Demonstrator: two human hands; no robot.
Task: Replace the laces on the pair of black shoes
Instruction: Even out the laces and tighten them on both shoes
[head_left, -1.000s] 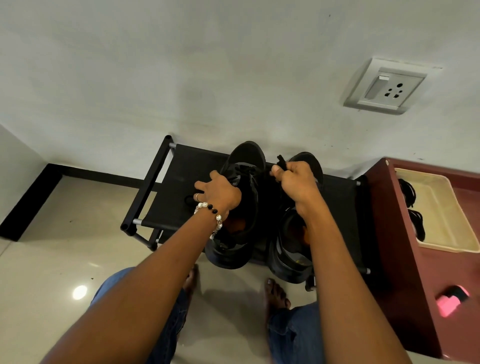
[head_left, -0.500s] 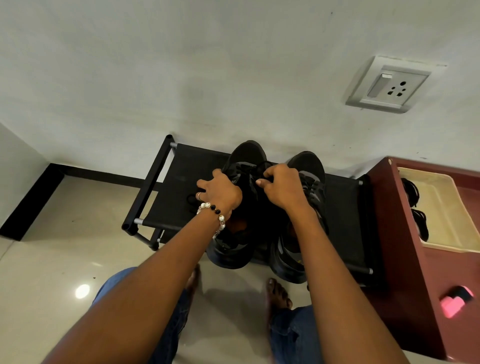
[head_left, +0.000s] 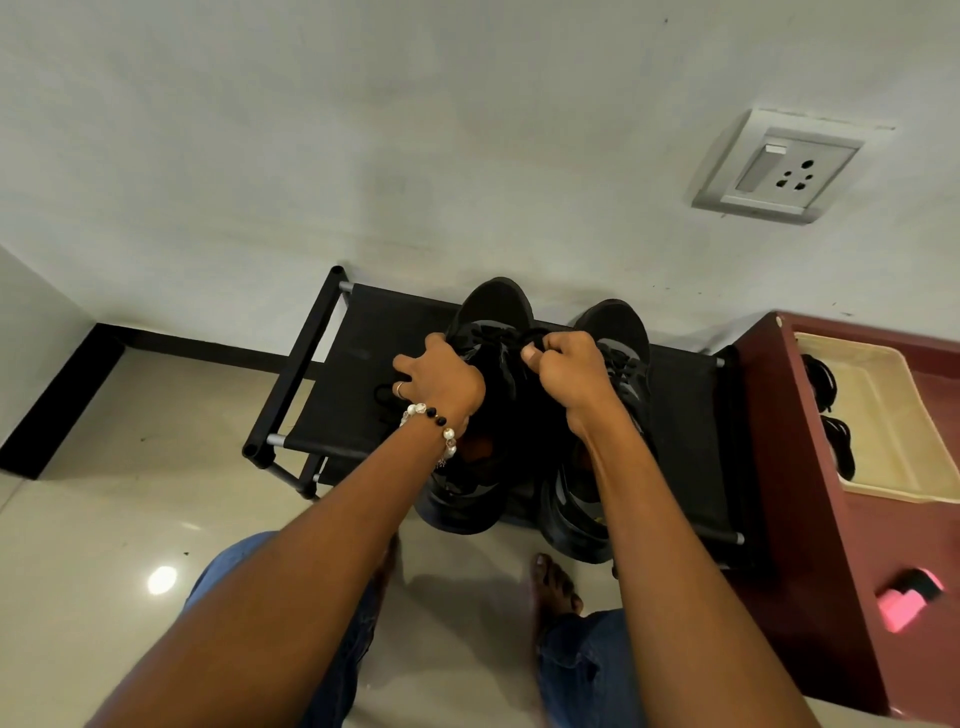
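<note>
Lace (head_left: 535, 338) hard to make out, black on black, only a thin loop shows at the right hand's (head_left: 571, 376) fingertips; which eyelets it runs through cannot be told; left shoe (head_left: 493, 322) tongue and throat mostly hidden by both hands, right shoe (head_left: 618, 332) partly covered by the right forearm; heels of both hang over the near edge of the rack (head_left: 363, 358); shoes black, chunky soles, toes to the far wall, side by side and touching on the rack's fabric top; left hand (head_left: 441, 379) curled round the left shoe's left side, gripping it, bead bracelet (head_left: 434, 418) at wrist; right hand fingers curled, thumb and fingers pinching the lace over the left shoe; dark items in the tray (head_left: 878, 410) on the red cabinet (head_left: 810, 519) at right, unclear, cut off by the frame.
</note>
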